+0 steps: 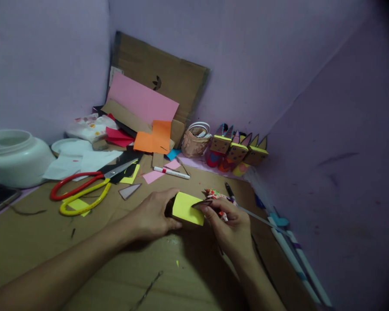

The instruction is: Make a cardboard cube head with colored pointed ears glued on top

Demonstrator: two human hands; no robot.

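In the middle of the head view, my left hand (153, 216) grips a small cardboard box (186, 209) from its left side; bright yellow paper covers its upper face. My right hand (231, 222) pinches a small dark pointed piece (200, 204), whose tip lies over the yellow face. Whether the piece is fixed to the box I cannot tell. A patterned bundle with brown pencil-like tips (214, 194) lies partly hidden behind my right hand. Left of the box rests a grey paper triangle (129, 191).
Large red-and-yellow-handled scissors (84, 190) lie at left, near a white pot (17, 157). A white marker (171, 172), orange paper (155, 138) and pink paper (142, 97) are behind. Several eared cardboard figures (236, 151) stand back right beside a woven basket (194, 144).
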